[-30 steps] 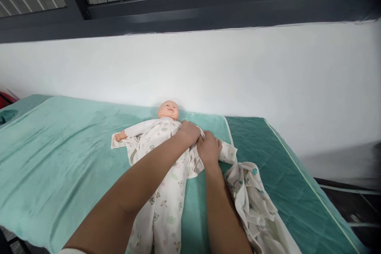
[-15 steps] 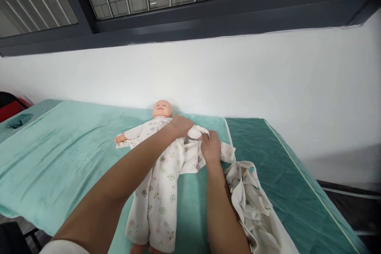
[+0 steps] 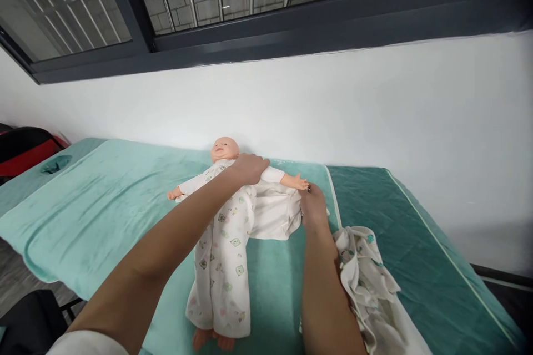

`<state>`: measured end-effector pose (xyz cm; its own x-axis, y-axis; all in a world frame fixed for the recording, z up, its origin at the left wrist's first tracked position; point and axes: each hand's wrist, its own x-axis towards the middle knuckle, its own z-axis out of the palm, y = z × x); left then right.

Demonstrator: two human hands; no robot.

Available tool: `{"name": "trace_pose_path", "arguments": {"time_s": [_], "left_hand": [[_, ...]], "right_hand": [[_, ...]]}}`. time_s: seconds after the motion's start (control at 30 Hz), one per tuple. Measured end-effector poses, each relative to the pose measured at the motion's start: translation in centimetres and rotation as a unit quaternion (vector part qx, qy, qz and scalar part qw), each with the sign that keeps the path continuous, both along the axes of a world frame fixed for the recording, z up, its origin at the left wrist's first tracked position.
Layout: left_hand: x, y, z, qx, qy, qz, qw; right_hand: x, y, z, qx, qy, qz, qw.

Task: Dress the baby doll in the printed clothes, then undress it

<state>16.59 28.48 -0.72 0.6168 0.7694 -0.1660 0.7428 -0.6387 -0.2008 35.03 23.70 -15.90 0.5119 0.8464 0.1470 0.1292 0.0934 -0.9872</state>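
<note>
Grip of the left hand (image 3: pixel 252 168): fingers curled over the upper arm of a bald, pale pink doll (image 3: pixel 225 150), their tips out of sight; whether they clasp the white sleeve (image 3: pixel 272 175) cannot be determined. Grip of the right hand (image 3: pixel 315 202): fingers bent beside the doll's outstretched hand (image 3: pixel 295 181); contact is likewise not certain, nor is what they enclose. Count of dolls: one, lying face up on a pale green blanket (image 3: pixel 104 199), head toward the white wall (image 3: pixel 333 105). Two doll hands are visible, one at either side, and two doll feet, protruding from one pair of white printed trousers (image 3: pixel 227 266). One loose white cloth garment (image 3: pixel 275 211) lies beneath the outstretched arm, partly covered by the right hand. One crumpled white cloth with a green print (image 3: pixel 366 277) lies beside the right forearm, its lower end cut off by the frame edge. One dark green quilted cover (image 3: pixel 400 222) extends to the right of the blanket. The left forearm crosses the doll and conceals much of its chest. Cut off at the left edge: one red and black object (image 3: pixel 29 152), type not discernible. One black object (image 3: pixel 35 319) at lower left is also incomplete.
</note>
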Motion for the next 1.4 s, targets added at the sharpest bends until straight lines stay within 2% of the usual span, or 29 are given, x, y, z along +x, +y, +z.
{"name": "trace_pose_path", "arguments": {"time_s": [0.07, 0.17, 0.27, 0.37, 0.43, 0.5, 0.57, 0.63, 0.73, 0.83, 0.93, 1.03, 1.2, 1.27, 1.4], "left_hand": [[0.2, 0.0, -0.1, -0.005, -0.009, 0.006, 1.0], [0.9, 0.0, -1.2, -0.012, -0.017, 0.017, 1.0], [1.9, 0.0, -2.7, -0.009, -0.031, 0.026, 0.999], [3.1, -0.4, -3.8, -0.024, -0.047, 0.035, 0.998], [3.5, -1.2, -3.9, -0.039, -0.057, 0.036, 0.997], [3.1, -2.2, -3.6, -0.039, -0.077, 0.032, 0.996], [1.8, -3.5, -3.1, -0.023, -0.116, 0.033, 0.992], [-0.5, -4.5, -2.9, 0.005, -0.184, 0.046, 0.982], [-4.8, -5.3, -3.7, 0.05, -0.329, 0.111, 0.936], [-8.5, -5.1, -5.9, 0.034, -0.477, 0.191, 0.857], [-10.3, -4.6, -7.9, 0.0, -0.568, 0.218, 0.794], [-10.9, -4.3, -8.8, -0.026, -0.598, 0.22, 0.77], [-11.0, -4.4, -8.6, -0.034, -0.606, 0.205, 0.768], [-10.9, -4.6, -8.4, -0.01, -0.598, 0.182, 0.781], [-10.4, -5.3, -8.2, 0.07, -0.563, 0.088, 0.819]], "right_hand": [[0.0, 0.1, 0.0, -0.003, 0.011, -0.002, 1.0], [0.2, -0.2, 0.5, 0.008, 0.022, -0.01, 1.0], [0.2, -0.8, 1.6, 0.084, 0.021, -0.078, 0.993], [-0.8, -1.5, 2.8, 0.173, -0.044, -0.14, 0.974], [-2.1, -1.6, 3.4, 0.187, -0.092, -0.101, 0.973], [-3.6, -1.6, 3.5, 0.167, -0.111, -0.016, 0.98], [-5.0, -1.4, 3.4, 0.131, -0.118, 0.063, 0.982], [-6.3, -1.4, 3.3, 0.096, -0.135, 0.109, 0.98], [-8.0, -1.6, 3.4, 0.087, -0.175, 0.163, 0.967], [-9.4, -1.7, 3.6, 0.098, -0.199, 0.204, 0.954], [-10.0, -1.5, 3.7, 0.078, -0.205, 0.209, 0.953], [-10.0, -1.3, 3.5, 0.051, -0.194, 0.221, 0.954], [-9.9, -1.4, 3.6, 0.013, -0.185, 0.226, 0.956], [-10.1, -1.7, 4.0, 0.005, -0.181, 0.229, 0.956], [-10.6, -2.3, 5.0, 0.003, -0.191, 0.242, 0.951]]}}
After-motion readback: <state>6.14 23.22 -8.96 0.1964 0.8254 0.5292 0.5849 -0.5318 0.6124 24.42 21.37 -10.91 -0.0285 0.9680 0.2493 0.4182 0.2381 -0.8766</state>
